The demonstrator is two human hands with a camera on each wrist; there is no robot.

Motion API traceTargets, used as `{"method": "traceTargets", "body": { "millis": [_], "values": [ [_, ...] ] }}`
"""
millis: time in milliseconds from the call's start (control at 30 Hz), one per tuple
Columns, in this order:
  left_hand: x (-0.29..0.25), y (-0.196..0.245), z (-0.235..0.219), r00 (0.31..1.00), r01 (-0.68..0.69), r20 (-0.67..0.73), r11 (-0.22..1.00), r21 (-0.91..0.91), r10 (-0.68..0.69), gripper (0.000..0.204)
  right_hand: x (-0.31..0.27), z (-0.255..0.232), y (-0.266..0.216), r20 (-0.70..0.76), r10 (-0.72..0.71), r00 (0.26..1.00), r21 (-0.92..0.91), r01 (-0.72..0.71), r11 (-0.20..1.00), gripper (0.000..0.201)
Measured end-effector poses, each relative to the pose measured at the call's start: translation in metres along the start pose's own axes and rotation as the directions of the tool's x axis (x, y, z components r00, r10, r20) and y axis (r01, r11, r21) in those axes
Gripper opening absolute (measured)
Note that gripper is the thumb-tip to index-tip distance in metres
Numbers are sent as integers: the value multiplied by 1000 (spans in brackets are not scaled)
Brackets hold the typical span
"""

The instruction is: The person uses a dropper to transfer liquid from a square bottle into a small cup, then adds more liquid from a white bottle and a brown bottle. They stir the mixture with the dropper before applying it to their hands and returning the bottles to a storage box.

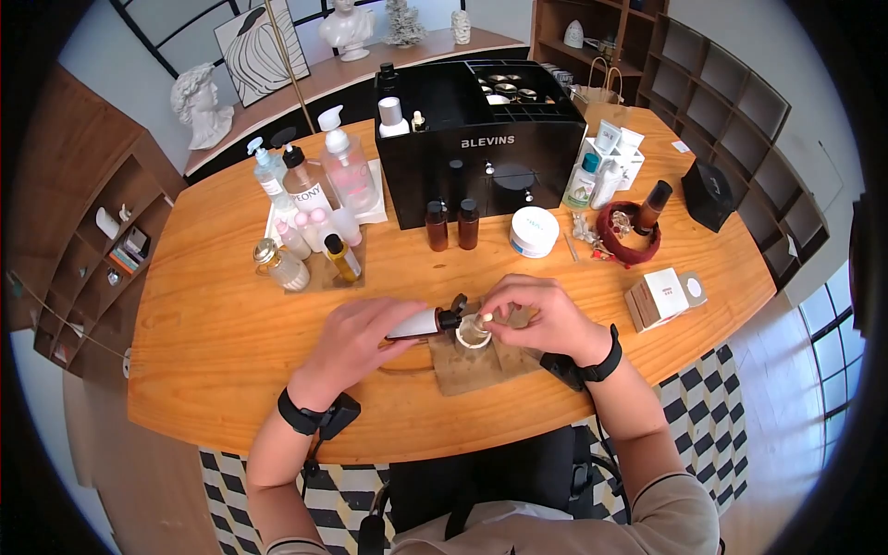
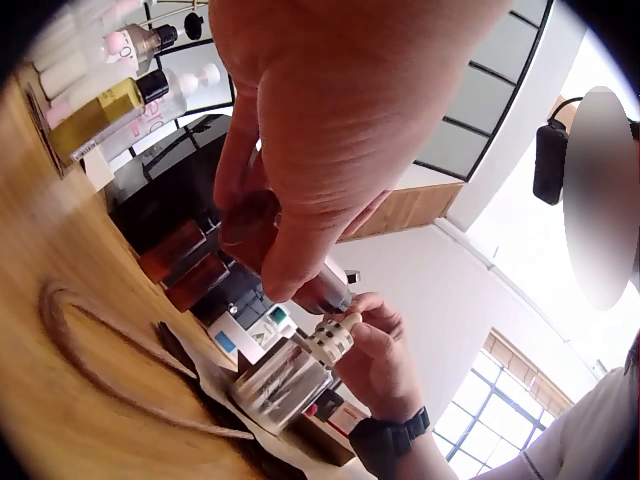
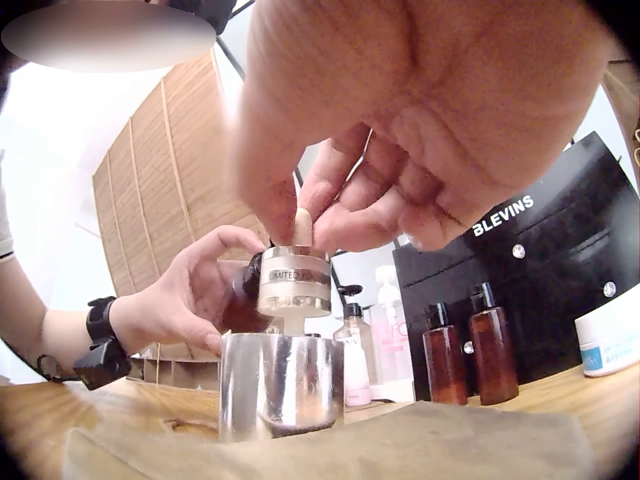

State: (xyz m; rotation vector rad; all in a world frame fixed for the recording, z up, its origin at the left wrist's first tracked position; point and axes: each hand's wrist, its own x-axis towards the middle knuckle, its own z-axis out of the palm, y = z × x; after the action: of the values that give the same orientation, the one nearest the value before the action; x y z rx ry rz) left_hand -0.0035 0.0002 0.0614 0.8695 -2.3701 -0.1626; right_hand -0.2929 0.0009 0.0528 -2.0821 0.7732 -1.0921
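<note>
My left hand (image 1: 356, 340) grips a bottle (image 1: 416, 325) with a black flip cap raised, tilted sideways with its mouth beside a small jar (image 1: 473, 342). In my right hand (image 1: 548, 319), the fingertips pinch a pale knob (image 3: 303, 226) on a silver-banded lid piece (image 3: 294, 282). That piece is held upright, its lower part at the mouth of the shiny jar (image 3: 282, 385). The jar stands on a brown cloth (image 1: 462, 375). In the left wrist view, the bottle's neck is close to the banded piece (image 2: 330, 342); whether they touch, I cannot tell.
A black organizer (image 1: 425, 176) stands behind, with two amber bottles (image 1: 468, 225) and a white tub (image 1: 534, 231) before it. Pump bottles (image 1: 350, 176) are at left. A red bowl (image 1: 636, 252) and a small box (image 1: 657, 300) are at right. A cord loop (image 2: 75, 350) lies beside the cloth.
</note>
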Motion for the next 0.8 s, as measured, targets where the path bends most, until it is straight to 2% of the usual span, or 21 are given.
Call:
{"method": "traceTargets", "body": {
  "millis": [67, 267, 367, 467, 667, 800],
  "values": [
    [-1, -8, 3, 988, -135, -73, 991, 18, 136, 42, 0, 0, 1, 3, 1, 1000, -3, -1, 1000, 15],
    [8, -4, -3, 994, -84, -76, 996, -7, 83, 41, 0, 0, 3, 10, -7, 1000, -1, 7, 1000, 18],
    [5, -10, -2, 988, -157, -8, 987, 18, 157, 42, 0, -1, 1, 23, -24, 999, -5, 24, 1000, 18],
    [9, -2, -5, 994, -108, 0, 994, 26, 108, 37, 0, -1, 0, 20, -31, 999, -18, 32, 999, 19],
    [9, -9, -3, 984, -178, 14, 984, 25, 177, 35, 0, 0, -2, 0, -60, 998, -56, 60, 997, 19],
    [10, -4, -5, 994, -108, 9, 993, 39, 108, 35, -2, -2, -6, 55, -8, 998, -96, 13, 995, 18]
  ]
}}
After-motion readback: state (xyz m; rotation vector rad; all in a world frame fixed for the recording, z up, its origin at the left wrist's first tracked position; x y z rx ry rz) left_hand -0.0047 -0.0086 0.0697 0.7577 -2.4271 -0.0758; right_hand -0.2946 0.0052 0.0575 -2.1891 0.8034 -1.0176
